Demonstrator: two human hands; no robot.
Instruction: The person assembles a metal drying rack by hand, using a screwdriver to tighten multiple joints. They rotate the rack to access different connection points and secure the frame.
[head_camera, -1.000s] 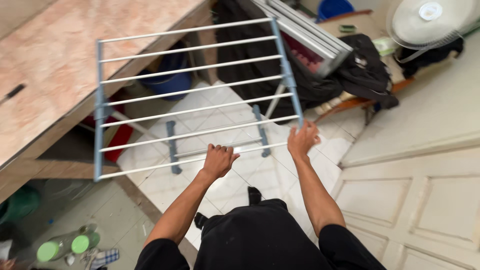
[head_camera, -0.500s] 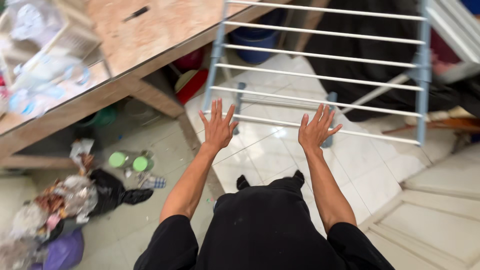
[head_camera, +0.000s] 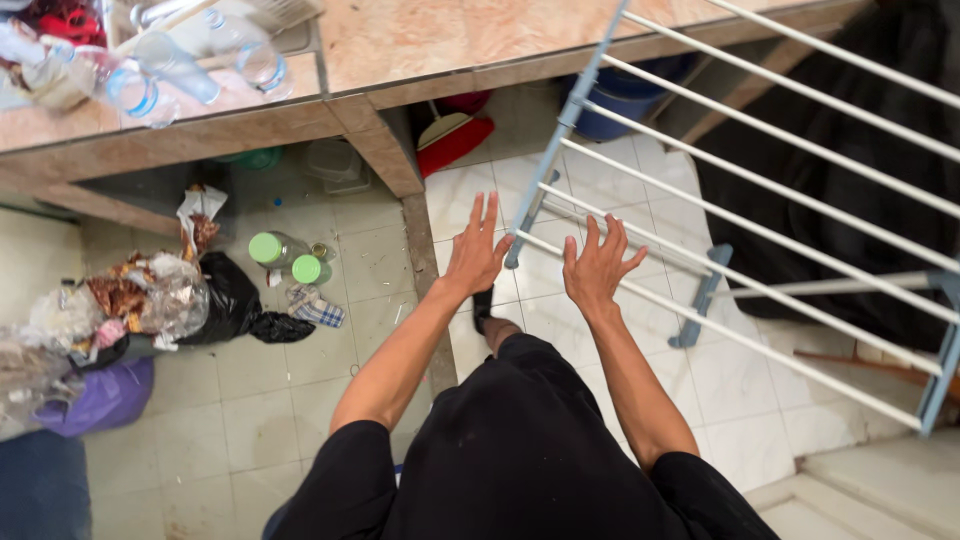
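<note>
White floor tiles below, seen from above, with a marble-topped counter (head_camera: 520, 40) along the upper edge.

Left hand (head_camera: 475, 255): fingers spread, palm down, empty, hanging just left of the near corner of the drying rack (head_camera: 760, 200). Contact with the corner post cannot be told.

Right hand (head_camera: 597, 268): fingers spread, empty, over the nearest white rod close to that same corner; touching or just above, not resolvable. Both forearms are extended forward and down, roughly parallel, wrists straight.

Rack: blue-grey side rails, thin white cross rods, blue legs on the tiles; it stands right of the counter's support pier. Judgement: light and stiff as a frame, but the thin rods would likely flex and feel slick, and hinged legs may swing. Best hold judged to be the blue side rail or corner, not mid-rod.

Outward: green-capped jars (head_camera: 290, 258) and a black bag (head_camera: 235, 300) on the floor at left, clear bottles (head_camera: 160, 70) on the counter's left end, dark cloth (head_camera: 850, 180) beneath the rack.
</note>
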